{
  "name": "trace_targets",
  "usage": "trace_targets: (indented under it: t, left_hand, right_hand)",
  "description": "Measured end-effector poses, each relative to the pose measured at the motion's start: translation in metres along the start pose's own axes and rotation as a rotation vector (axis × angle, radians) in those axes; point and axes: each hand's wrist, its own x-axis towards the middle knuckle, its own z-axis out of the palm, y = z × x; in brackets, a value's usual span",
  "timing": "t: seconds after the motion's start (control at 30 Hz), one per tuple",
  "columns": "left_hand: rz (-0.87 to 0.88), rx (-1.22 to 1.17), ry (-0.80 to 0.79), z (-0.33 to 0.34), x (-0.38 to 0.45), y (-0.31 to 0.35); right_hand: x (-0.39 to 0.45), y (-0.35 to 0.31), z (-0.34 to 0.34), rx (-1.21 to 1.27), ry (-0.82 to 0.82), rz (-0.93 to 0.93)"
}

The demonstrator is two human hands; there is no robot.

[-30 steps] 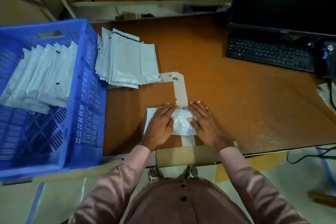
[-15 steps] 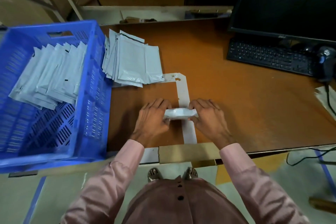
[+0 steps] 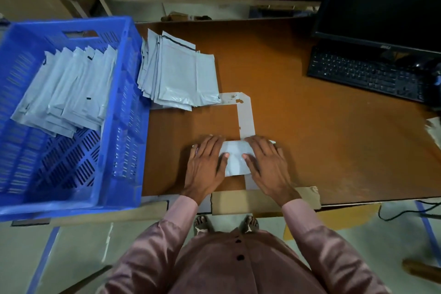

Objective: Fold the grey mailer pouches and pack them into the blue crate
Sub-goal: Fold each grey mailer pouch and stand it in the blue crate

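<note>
Both hands flat on folded pouch point(image 3: 235, 159) at near bench point(image 3: 310, 126) edge, likely pressing crease. Left hand point(image 3: 205, 162) and right hand point(image 3: 266, 162): no grip, fingers straight. Unfolded stack point(image 3: 181, 74) beside crate point(image 3: 121, 112) for short reach; crate part-filled.

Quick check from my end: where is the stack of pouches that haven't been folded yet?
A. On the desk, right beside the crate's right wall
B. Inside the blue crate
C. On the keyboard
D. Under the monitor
A: the unfolded stack lies on the desk against the blue crate, while both hands, left hand and right hand, press flat on one pouch nearer the front edge.
</note>
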Motion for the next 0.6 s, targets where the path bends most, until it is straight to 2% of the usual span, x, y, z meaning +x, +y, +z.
trace_targets:
  t: [0.17,0.33,0.6]
  left_hand:
    - [0.024,0.014,0.017,0.009,-0.002,-0.003]
    - [0.021,0.026,-0.034,0.012,0.0,-0.004]
    - [0.032,0.038,-0.011,0.016,0.005,-0.006]
  right_hand:
    - [-0.001,0.001,0.023,-0.015,-0.111,0.054]
    - [0.0,0.0,0.025,-0.032,-0.075,0.053]
    - [0.007,0.0,0.024,-0.059,-0.031,0.033]
